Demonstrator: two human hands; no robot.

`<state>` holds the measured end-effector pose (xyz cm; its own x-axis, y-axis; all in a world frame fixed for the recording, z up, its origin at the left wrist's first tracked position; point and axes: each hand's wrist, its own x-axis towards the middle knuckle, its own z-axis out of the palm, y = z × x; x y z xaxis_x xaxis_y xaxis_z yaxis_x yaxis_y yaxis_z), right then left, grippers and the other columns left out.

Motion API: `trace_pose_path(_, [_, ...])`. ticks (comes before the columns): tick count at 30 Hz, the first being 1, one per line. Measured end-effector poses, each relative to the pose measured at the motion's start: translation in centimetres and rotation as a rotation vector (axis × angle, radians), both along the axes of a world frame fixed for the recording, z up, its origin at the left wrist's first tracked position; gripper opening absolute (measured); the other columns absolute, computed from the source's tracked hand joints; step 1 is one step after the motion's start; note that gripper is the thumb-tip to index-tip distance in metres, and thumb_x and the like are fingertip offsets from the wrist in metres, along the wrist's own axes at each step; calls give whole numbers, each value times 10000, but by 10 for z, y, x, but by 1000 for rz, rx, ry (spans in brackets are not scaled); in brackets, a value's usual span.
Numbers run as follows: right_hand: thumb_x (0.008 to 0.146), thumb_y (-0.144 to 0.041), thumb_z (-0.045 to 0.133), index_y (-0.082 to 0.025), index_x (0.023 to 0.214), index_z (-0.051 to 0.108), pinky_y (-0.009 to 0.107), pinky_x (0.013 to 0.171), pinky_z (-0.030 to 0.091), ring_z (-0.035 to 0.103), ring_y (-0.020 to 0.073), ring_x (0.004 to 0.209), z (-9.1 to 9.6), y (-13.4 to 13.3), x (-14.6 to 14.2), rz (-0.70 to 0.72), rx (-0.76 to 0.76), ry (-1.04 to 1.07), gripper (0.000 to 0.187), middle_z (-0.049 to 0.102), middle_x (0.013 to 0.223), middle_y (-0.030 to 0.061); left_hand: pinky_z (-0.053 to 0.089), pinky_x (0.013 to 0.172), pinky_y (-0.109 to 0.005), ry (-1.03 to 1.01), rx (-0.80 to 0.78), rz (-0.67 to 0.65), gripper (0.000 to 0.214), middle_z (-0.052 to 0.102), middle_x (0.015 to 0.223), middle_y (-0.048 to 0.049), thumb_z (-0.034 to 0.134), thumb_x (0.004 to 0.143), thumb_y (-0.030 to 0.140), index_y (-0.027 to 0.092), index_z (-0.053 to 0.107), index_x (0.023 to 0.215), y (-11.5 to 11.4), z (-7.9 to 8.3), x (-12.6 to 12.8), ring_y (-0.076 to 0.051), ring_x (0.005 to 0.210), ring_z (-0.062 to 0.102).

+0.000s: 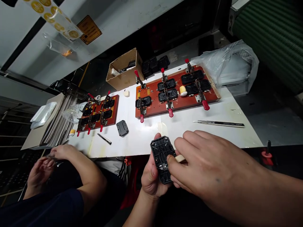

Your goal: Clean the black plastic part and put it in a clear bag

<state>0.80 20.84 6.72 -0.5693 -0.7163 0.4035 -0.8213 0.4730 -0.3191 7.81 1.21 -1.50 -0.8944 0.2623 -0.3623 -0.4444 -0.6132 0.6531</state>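
My left hand (pixel 151 178) holds a black plastic housing (pixel 162 149) from below, its ribbed inner side facing up. Near the lower middle of that side is a shiny spot. My right hand (pixel 201 160) pinches a small cream-coloured piece, perhaps sponge (pixel 180 158), between thumb and fingers, right over the housing. The thumb tip reaches onto the housing's inner face. What the cream piece touches underneath is hidden by my fingers. Just beyond the housing, a pale flat pad (pixel 162 128) lies on the white table top (pixel 144 135).
A red-brown fixture board (pixel 153 108) with red-handled toggle clamps holds several black parts; a smaller board (pixel 115 110) stands left. Tweezers (pixel 220 124), a cutter knife (pixel 104 138) and a black cover (pixel 122 128) lie nearby. Behind are a cardboard box (pixel 123 82) and plastic bag (pixel 234 67). A co-worker's hands (pixel 44 167) are at left.
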Motion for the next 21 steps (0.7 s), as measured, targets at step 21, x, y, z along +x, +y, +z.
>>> trace_pose_path(21, [998,-479,569,-180,1359,660,623,1192,303,494,397,1336,-146,175,-83,-686,309,-163,477,598,1390,176,489,460,-169,-36,-137,-7,900,634,1165,-112,608,889,116,398,195,1637,7,11,-34,-213,898,645])
